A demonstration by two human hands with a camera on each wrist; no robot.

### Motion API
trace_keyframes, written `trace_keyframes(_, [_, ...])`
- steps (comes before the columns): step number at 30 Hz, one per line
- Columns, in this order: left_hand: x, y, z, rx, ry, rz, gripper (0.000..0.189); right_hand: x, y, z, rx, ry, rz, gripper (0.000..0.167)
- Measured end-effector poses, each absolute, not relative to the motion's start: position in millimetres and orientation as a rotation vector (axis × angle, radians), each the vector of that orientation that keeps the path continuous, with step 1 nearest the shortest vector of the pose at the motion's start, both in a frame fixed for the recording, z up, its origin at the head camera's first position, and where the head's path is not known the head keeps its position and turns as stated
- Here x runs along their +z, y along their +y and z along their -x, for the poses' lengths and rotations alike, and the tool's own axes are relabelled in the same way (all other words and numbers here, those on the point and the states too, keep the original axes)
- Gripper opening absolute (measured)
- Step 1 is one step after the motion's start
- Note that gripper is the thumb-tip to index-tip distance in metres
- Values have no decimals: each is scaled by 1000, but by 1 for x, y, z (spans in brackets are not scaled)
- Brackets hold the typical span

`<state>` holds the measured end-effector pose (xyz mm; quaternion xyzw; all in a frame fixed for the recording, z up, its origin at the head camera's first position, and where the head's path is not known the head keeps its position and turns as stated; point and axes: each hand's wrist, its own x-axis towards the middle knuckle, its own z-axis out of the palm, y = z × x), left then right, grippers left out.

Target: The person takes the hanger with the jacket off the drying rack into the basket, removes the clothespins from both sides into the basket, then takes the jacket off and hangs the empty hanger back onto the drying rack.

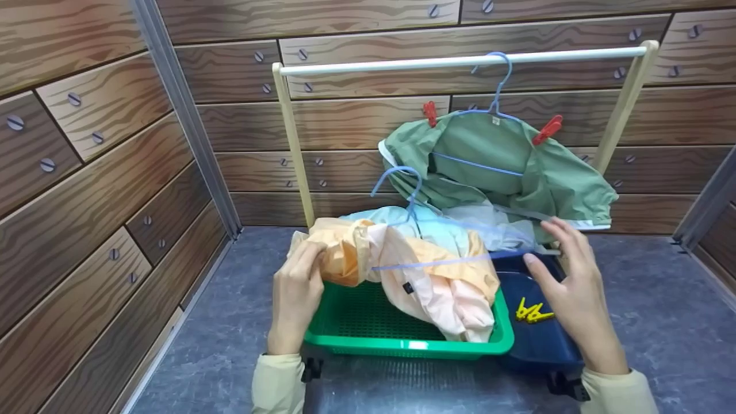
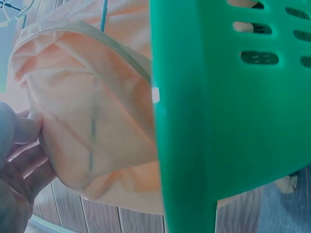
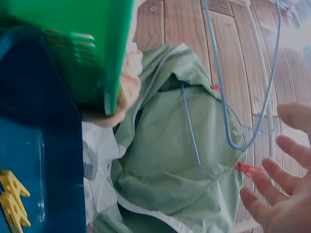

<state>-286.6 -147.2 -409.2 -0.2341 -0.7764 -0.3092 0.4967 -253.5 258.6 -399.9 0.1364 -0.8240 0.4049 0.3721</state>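
Note:
At the left, my left hand [image 1: 296, 302] pinches the edge of a peach-and-pink garment [image 1: 397, 244] between thumb and fingers. The left wrist view shows the same garment [image 2: 73, 111] spread out from the fingertips. A blue clothes hanger [image 1: 420, 184] lies partly in the garment, its left end inside the cloth and its hook pointing up. The hanger's right end extends bare toward my right hand [image 1: 581, 293]. That hand has its fingers spread and holds nothing; in the right wrist view the hanger [image 3: 218, 73] passes in front of it. A green basket [image 1: 397, 346] sits under the garment.
Behind, a green jacket [image 1: 489, 141] hangs on a rack's white rod [image 1: 368, 66], with red clothespins [image 1: 430, 114] at its shoulders. A light blue garment [image 1: 440, 218] lies behind the peach one. At right is a dark blue tray [image 1: 540, 353] with yellow clothespins [image 1: 535, 313].

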Motion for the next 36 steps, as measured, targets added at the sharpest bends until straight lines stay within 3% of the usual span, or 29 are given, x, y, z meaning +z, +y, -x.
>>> trace_keyframes(3, [-408, -147, 287, -745, -1877, 572, 13, -401, 259, 255, 1088, -2135, -382, 48])
trace_keyframes(9, [-407, -144, 288, -750, -1856, 532, 12, -408, 256, 255, 1300, -2227, -509, 21])
trace_keyframes(15, [-408, -136, 290, -723, -1864, 442, 10, -409, 249, 253, 1465, -2153, -568, 15])
trace_keyframes(23, [-415, -130, 290, -627, -2086, 495, 64, -407, 242, 247, 1546, -2053, -471, 18])
trace_keyframes(28, [-418, -133, 292, -515, -2162, 657, 64, -406, 245, 244, 1577, -2049, -451, 20])
trace_keyframes(33, [-419, -136, 293, -508, -2137, 777, 87, -405, 251, 244, 1592, -2039, -455, 20])
trace_keyframes(36, [-419, -136, 291, -515, -2157, 797, 91, -405, 254, 243, 1599, -2026, -445, 19])
